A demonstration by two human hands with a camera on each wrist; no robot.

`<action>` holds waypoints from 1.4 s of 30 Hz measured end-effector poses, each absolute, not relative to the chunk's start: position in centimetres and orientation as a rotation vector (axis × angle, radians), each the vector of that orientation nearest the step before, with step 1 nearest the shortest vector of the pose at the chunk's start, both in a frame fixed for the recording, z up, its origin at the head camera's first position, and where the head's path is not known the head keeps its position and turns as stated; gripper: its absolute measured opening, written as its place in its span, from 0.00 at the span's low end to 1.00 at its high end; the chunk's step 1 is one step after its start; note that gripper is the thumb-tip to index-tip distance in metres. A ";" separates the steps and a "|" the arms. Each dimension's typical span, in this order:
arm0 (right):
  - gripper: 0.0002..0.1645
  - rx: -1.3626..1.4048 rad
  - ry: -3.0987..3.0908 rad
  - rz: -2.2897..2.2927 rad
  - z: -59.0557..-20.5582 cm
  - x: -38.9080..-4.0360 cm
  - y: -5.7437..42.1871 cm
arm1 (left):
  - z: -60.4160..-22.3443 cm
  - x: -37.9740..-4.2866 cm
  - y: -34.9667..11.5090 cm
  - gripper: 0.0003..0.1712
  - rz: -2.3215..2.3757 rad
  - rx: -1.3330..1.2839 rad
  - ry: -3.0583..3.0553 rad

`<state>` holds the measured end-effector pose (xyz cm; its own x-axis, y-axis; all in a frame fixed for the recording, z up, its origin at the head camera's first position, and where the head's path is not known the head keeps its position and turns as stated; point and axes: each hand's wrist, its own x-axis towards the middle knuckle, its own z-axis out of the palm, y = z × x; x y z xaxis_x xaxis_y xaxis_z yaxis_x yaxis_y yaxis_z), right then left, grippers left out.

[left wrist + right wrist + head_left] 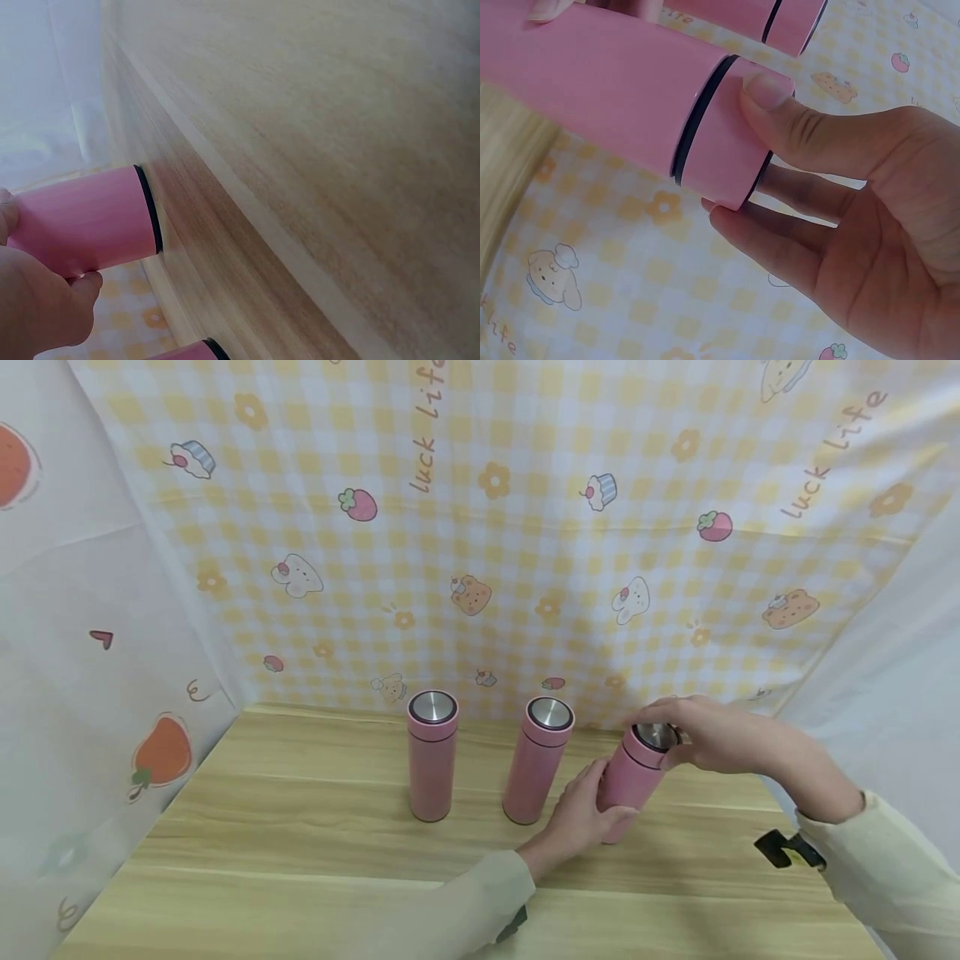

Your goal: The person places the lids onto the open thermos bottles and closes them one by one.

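Note:
Three pink thermos bottles with shiny steel-topped lids stand in a row on the wooden table. My left hand (577,814) grips the body of the right-hand thermos (628,781), thumb on the near side. Around that bottle's lid (731,135) curl the thumb and fingers of my right hand (716,735); the right wrist view shows the thumb pressed on the lid's side above a dark seam. The black-rimmed base of this thermos is at the tabletop in the left wrist view. Close to my left fingers stands the middle thermos (536,764), and the left thermos (432,760) is farther off.
The wood-grain table (300,843) runs back to a yellow checked cloth (450,543) hanging behind the bottles. A white printed sheet (75,635) hangs along the left side, and a plain white one (892,693) on the right.

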<state>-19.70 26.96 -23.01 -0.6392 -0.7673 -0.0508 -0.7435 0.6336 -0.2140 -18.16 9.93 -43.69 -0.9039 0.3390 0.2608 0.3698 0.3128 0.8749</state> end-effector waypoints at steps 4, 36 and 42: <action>0.35 -1.263 2.724 -0.247 -23.0 -19.7 26.8 | -43.7 -18.2 9.9 0.40 -1.694 -0.679 -2.520; 0.20 -1.211 2.900 -0.116 -23.7 -20.0 26.1 | -43.3 -18.0 10.0 0.38 -1.731 -0.674 -2.528; 0.28 -1.219 2.913 -0.127 -24.0 -20.1 26.5 | -43.5 -18.0 10.0 0.38 -1.725 -0.686 -2.528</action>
